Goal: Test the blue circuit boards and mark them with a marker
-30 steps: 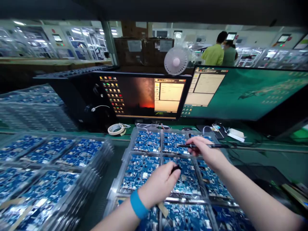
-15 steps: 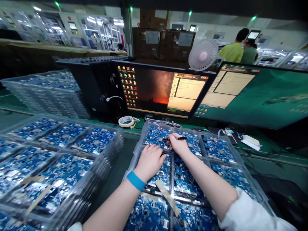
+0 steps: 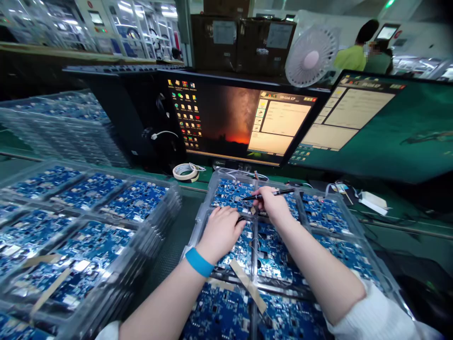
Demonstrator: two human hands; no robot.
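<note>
Pinching a black pen (image 3: 279,191), the right hand (image 3: 274,204) hovers over a blue board (image 3: 226,194); the curled left hand (image 3: 221,233) rests just beside it.

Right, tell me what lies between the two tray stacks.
A dark mat lies between the left stack and the hands' stack, seen in the head view.

Blue wristband (image 3: 199,262), left wrist (image 3: 215,248), white sleeve (image 3: 371,309), right forearm (image 3: 318,274)
</note>
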